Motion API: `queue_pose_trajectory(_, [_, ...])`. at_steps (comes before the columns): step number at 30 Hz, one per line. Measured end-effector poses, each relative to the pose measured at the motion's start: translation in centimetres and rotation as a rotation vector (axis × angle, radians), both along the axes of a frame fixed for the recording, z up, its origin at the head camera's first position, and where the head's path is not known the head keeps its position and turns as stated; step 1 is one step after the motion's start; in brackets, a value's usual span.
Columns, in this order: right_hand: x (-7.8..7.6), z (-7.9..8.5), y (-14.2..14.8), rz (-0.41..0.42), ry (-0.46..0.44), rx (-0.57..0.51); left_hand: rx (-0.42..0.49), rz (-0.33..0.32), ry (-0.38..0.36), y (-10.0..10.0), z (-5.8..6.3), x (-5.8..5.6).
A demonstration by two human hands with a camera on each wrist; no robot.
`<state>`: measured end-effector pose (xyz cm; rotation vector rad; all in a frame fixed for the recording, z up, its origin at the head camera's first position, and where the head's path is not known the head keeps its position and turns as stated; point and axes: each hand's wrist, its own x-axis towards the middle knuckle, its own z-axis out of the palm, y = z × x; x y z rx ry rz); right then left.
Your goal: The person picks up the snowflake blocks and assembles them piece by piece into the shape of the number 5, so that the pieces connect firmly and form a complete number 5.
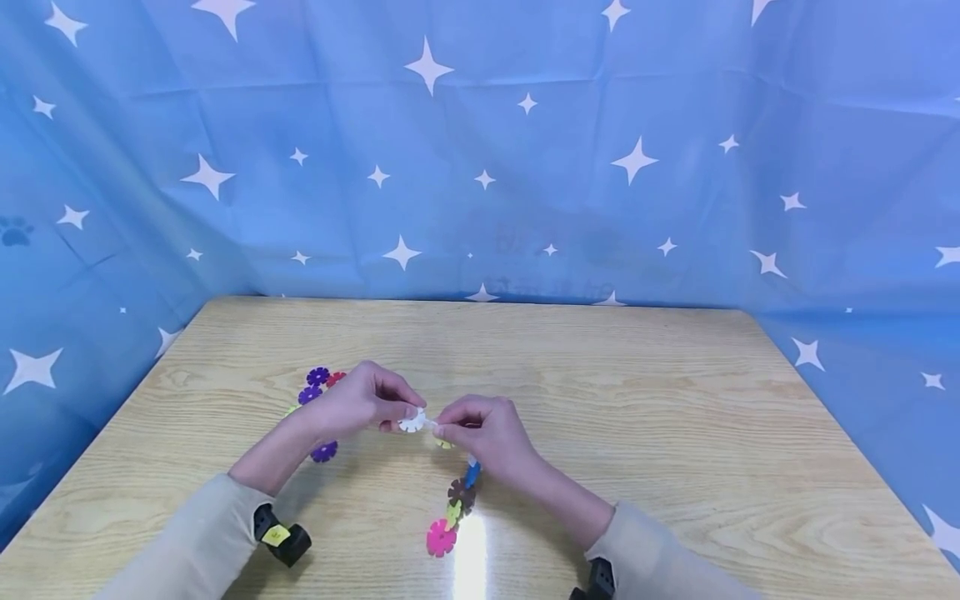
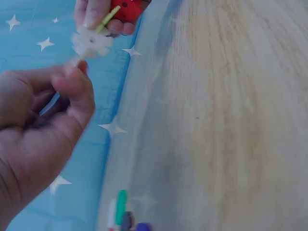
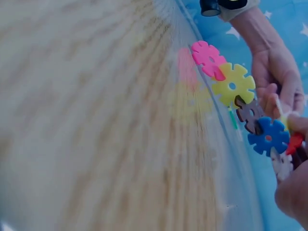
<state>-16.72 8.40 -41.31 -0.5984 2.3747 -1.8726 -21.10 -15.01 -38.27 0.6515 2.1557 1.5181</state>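
Note:
Between thumb and fingers, my left hand [image 1: 367, 400] pinches a white notched disc [image 1: 412, 422]. My right hand [image 1: 483, 429] grips a chain of interlocked notched discs close to it. In the right wrist view the chain has a pink disc [image 3: 208, 58], a yellow disc [image 3: 233, 85], a brown disc [image 3: 249, 115], a blue disc [image 3: 268, 137], a whitish disc [image 3: 283, 164] and a red disc [image 3: 294, 143]. The left wrist view shows the white disc touching a yellow disc [image 2: 108, 19] seen edge-on at my right fingers. Fingers hide part of the joint.
On the wooden table [image 1: 675, 433], left of and partly behind my left forearm, lie more notched discs, including a purple disc [image 1: 318, 377], a red disc [image 1: 336, 379] and another purple disc [image 1: 324, 452]. A blue star-patterned cloth [image 1: 480, 208] hangs behind the table.

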Motion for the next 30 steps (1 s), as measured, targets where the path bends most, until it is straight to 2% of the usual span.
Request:
queue_pose_trajectory(3, [-0.02,0.14,-0.11,0.002,0.004,-0.014,0.024,0.01,-0.034,-0.17,-0.24,-0.07])
queue_pose_trajectory(8, [0.01,0.18,-0.26,-0.012,0.006,-0.01,0.008,0.031,-0.016,-0.14,-0.34,0.02])
queue_pose_trajectory(13, [0.05,0.1,-0.19,-0.085,-0.003,0.001,-0.024,0.092,0.037,0.16,-0.14,0.19])
queue_pose_trajectory(18, [0.07,-0.08,-0.13,-0.144,-0.045,-0.025,0.025,0.161,0.024,0.38,-0.2,0.32])
queue_pose_trajectory(24, [0.41,0.29,-0.15,-0.122,-0.06,-0.059,0.068,0.213,0.013,0.54,-0.62,0.26])
queue_pose_trajectory(30, [0.44,0.6,-0.14,-0.108,-0.029,-0.029,0.07,0.215,0.027,0.53,-0.78,0.31])
